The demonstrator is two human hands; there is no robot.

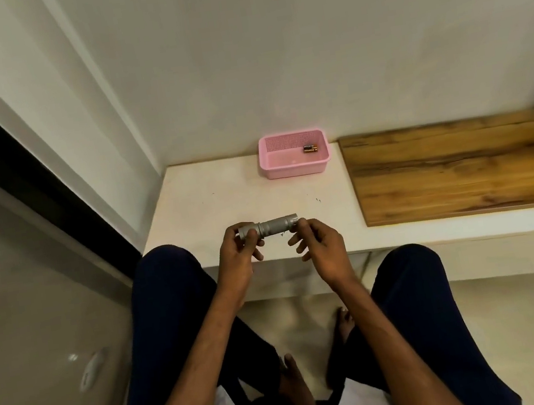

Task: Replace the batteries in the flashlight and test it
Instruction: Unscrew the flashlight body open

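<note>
Two hands [279,247] on one flashlight [267,227]; two batteries [310,149] in one basket [295,172]

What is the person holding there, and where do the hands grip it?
A silver flashlight, held level above the white table. The left hand grips one end, and the right hand pinches the other end with its fingertips.

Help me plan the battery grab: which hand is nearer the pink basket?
Right. The right hand sits almost directly below the pink basket; the left hand is further left.
</note>
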